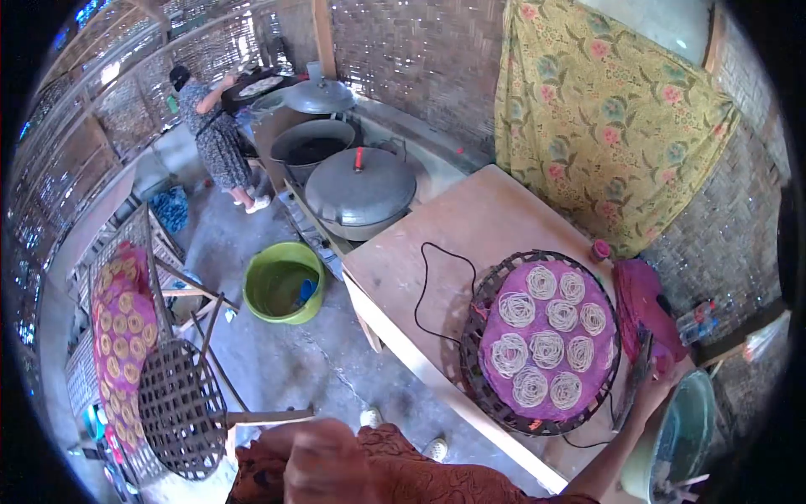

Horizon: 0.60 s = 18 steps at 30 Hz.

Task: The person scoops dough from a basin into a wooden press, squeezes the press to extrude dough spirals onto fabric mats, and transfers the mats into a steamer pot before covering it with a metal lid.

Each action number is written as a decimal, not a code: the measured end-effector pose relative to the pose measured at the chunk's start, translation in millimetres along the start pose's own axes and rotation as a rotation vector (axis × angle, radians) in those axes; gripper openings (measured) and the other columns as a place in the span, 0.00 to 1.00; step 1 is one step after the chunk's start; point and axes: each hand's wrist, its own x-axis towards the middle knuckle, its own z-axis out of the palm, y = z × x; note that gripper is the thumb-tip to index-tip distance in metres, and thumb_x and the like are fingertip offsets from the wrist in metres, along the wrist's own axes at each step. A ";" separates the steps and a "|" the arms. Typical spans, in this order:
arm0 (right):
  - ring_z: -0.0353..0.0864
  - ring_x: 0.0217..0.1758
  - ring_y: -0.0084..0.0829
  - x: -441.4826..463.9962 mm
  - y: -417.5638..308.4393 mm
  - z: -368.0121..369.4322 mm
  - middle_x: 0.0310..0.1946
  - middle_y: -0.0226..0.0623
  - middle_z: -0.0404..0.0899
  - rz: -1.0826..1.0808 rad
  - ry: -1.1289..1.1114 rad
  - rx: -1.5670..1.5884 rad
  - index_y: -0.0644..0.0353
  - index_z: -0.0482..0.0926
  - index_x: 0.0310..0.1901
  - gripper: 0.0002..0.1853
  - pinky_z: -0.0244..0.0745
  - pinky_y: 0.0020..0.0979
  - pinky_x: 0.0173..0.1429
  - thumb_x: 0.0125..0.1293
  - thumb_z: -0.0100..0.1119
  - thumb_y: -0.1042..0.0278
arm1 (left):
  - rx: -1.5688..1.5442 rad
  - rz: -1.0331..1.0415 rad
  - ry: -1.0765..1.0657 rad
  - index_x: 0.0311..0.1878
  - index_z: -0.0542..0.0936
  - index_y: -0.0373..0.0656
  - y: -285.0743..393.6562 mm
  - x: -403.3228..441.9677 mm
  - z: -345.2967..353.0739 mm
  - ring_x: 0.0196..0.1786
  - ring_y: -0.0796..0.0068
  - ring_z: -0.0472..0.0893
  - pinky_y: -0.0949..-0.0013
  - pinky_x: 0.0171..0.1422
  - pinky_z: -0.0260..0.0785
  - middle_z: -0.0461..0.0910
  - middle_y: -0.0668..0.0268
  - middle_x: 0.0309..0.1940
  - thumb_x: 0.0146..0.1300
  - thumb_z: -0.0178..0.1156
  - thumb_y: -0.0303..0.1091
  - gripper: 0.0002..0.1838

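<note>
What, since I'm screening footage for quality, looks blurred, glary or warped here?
Head view: the left hand is smeared, probably by motion, while the noodle nests look fairly crisp; head view: bright light glares through gaps in the wall at upper left; head view: wide-angle distortion shows, with a dark, rounded border cutting off the corners.
</note>
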 end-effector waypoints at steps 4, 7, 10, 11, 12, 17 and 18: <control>0.75 0.52 0.38 -18.3 -156.7 -47.4 0.49 0.47 0.75 -0.059 0.054 0.374 0.68 0.71 0.55 0.20 0.69 0.34 0.55 0.66 0.55 0.65 | -1.619 -0.102 -0.221 0.45 0.73 0.41 7.1 -50.2 144.6 0.39 0.62 0.78 0.62 0.45 0.71 0.76 0.59 0.37 0.57 0.55 0.24 0.11; 0.75 0.49 0.33 -23.5 -227.5 -58.8 0.45 0.43 0.76 -0.132 0.099 0.385 0.69 0.74 0.51 0.15 0.69 0.31 0.54 0.67 0.53 0.68 | -1.611 -0.230 -0.739 0.47 0.73 0.41 23.3 -117.3 221.3 0.40 0.58 0.78 0.60 0.46 0.71 0.75 0.57 0.41 0.57 0.54 0.23 0.13; 0.74 0.49 0.31 -28.9 -270.7 -46.3 0.45 0.40 0.75 -0.119 0.002 0.472 0.67 0.75 0.47 0.12 0.69 0.29 0.53 0.65 0.54 0.71 | -1.632 -0.218 -1.020 0.48 0.73 0.41 -2.6 -121.9 266.5 0.41 0.56 0.78 0.60 0.48 0.70 0.74 0.56 0.42 0.59 0.52 0.23 0.13; 0.74 0.49 0.29 -28.8 -286.9 -42.4 0.45 0.39 0.74 -0.132 -0.095 0.489 0.67 0.76 0.47 0.11 0.68 0.27 0.52 0.65 0.54 0.72 | -1.656 -0.291 -0.969 0.47 0.73 0.41 -7.4 -122.7 286.7 0.41 0.59 0.78 0.61 0.47 0.70 0.75 0.56 0.42 0.59 0.51 0.23 0.12; 0.74 0.48 0.28 -26.4 -306.3 -38.9 0.45 0.37 0.74 -0.148 -0.191 0.509 0.66 0.76 0.46 0.10 0.68 0.26 0.52 0.65 0.54 0.73 | -1.676 -0.368 -0.910 0.47 0.73 0.41 -9.7 -121.0 305.3 0.40 0.61 0.79 0.62 0.46 0.71 0.75 0.55 0.41 0.60 0.50 0.22 0.12; 0.74 0.46 0.26 -2.1 -438.1 -27.9 0.42 0.36 0.74 -0.316 -0.321 0.665 0.66 0.77 0.42 0.07 0.67 0.23 0.51 0.62 0.55 0.77 | -1.540 -0.642 -0.678 0.45 0.74 0.40 -35.5 -80.6 401.4 0.39 0.68 0.79 0.63 0.41 0.71 0.78 0.59 0.37 0.60 0.50 0.22 0.10; 0.74 0.46 0.26 7.2 -459.6 -13.9 0.42 0.36 0.74 -0.332 -0.338 0.673 0.66 0.77 0.42 0.07 0.67 0.23 0.51 0.62 0.55 0.77 | -1.581 -0.738 -0.718 0.44 0.74 0.40 -38.3 -81.3 420.8 0.39 0.66 0.79 0.63 0.41 0.71 0.78 0.58 0.36 0.61 0.51 0.23 0.09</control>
